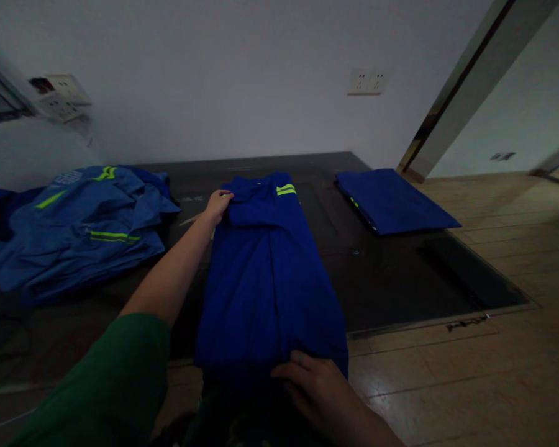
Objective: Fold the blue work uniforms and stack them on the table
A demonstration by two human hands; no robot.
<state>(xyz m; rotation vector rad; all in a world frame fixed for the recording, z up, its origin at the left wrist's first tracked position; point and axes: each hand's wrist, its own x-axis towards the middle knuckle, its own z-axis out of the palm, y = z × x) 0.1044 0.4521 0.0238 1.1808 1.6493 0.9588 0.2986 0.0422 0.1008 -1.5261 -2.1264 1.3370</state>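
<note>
A dark blue garment [270,267] with yellow-green stripes near its far end lies lengthwise in front of me, its near end reaching the table's front edge. My left hand [220,205] pinches the far left corner of the cloth between thumb and fingers. At the near end, toward the right, my right hand [314,382] is closed on the garment's lower edge, its thumb and forefinger near the fabric. Part of its grip is hidden by shadow and cloth.
Lighter blue striped garments [88,223] lie in a loose pile on the left. A neatly folded blue garment [394,200] rests on the right of the dark table [382,292]. A dark flat object [466,273] sits near the right corner. The wall [242,81] stands behind.
</note>
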